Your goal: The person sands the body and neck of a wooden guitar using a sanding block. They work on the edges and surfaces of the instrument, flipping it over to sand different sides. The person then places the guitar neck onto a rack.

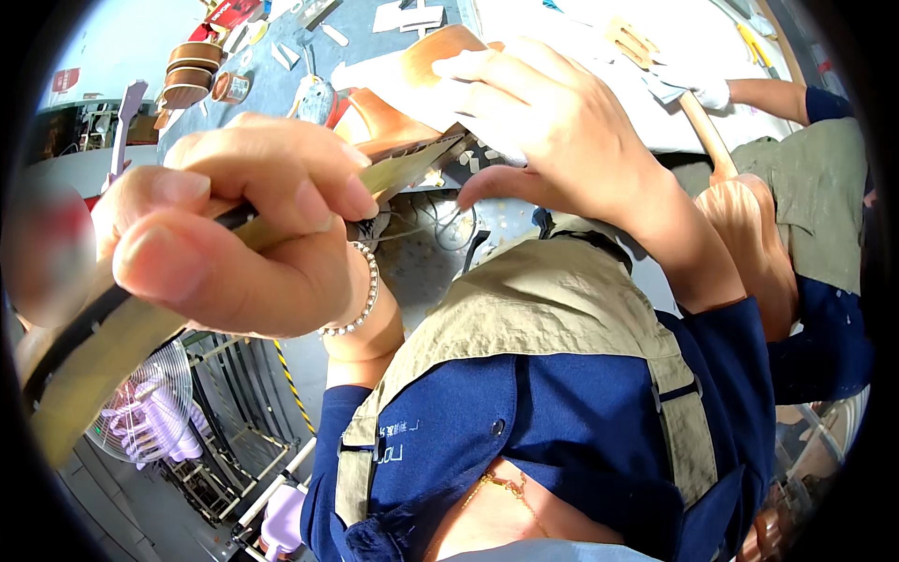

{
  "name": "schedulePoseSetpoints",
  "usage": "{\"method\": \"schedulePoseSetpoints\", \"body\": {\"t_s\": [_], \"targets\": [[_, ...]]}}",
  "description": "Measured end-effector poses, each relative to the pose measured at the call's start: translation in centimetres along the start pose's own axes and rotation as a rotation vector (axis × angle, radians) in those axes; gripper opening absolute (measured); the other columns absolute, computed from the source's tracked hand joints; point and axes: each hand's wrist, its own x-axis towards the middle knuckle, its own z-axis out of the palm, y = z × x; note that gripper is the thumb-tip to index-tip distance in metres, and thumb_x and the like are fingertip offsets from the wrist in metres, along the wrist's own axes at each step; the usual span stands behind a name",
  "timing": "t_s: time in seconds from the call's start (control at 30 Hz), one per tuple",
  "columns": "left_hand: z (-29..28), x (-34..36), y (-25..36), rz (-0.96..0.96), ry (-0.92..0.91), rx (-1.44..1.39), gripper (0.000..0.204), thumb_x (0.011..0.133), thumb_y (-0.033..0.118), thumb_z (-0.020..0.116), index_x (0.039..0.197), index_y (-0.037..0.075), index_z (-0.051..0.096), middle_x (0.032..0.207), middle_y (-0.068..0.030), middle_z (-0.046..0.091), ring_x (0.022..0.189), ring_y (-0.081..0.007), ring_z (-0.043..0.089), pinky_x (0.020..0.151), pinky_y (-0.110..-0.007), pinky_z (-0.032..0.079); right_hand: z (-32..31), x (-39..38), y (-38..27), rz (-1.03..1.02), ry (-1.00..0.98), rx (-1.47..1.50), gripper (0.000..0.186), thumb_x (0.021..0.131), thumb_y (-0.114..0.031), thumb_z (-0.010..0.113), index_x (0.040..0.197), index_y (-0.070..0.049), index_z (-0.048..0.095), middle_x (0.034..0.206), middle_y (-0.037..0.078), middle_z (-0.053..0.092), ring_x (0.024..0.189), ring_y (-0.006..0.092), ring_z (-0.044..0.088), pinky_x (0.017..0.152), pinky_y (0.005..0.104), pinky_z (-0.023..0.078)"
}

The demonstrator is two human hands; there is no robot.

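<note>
My left hand [272,225] is closed around a long pale wooden strip with a dark edge [89,328]. It looks like the neck of a small guitar-like instrument and runs from the lower left up through my fingers. Past my fingertips a tan piece [412,167] leads toward a glossy brown wooden body [433,58]. My right hand [552,122] lies over that body with its fingers stretched out and its thumb apart. Strong light washes out the fingertips, so whether a small thing lies under them is unclear.
Bent wooden rims [192,70], a small tub [231,87] and scraps lie on the blue-grey bench [272,89]. At right a co-worker's gloved hand [712,92] is by another wooden instrument [740,225]. A fan [140,398] and metal racks [239,450] stand at lower left.
</note>
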Motion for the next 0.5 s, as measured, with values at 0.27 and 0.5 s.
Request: {"method": "schedulePoseSetpoints", "body": {"t_s": [0.27,0.5], "targets": [[-0.6,0.0,-0.4,-0.005,0.012,-0.019,0.042,0.1,0.045,0.031,0.107,0.016,0.061,0.065,-0.0005,0.052,0.045,-0.0124,0.045,0.048,-0.03,0.044,1.6,-0.9,-0.1,-0.114,0.061,-0.021,0.042,0.066,-0.001,0.07,0.108,-0.003,0.062,0.098,0.008,0.062,0.085,0.0254,0.057,0.072,0.035,0.052],[-0.8,0.3,-1.1,-0.001,-0.004,-0.011,0.04,0.102,0.041,0.029,0.109,0.016,0.059,0.063,-0.0009,0.05,0.044,-0.0124,0.044,0.046,-0.03,0.043,1.3,0.5,-0.2,-0.031,0.013,-0.02,0.038,0.077,-0.007,0.061,0.114,-0.007,0.058,0.086,0.007,0.053,0.076,0.0239,0.056,0.065,0.0349,0.052]]}}
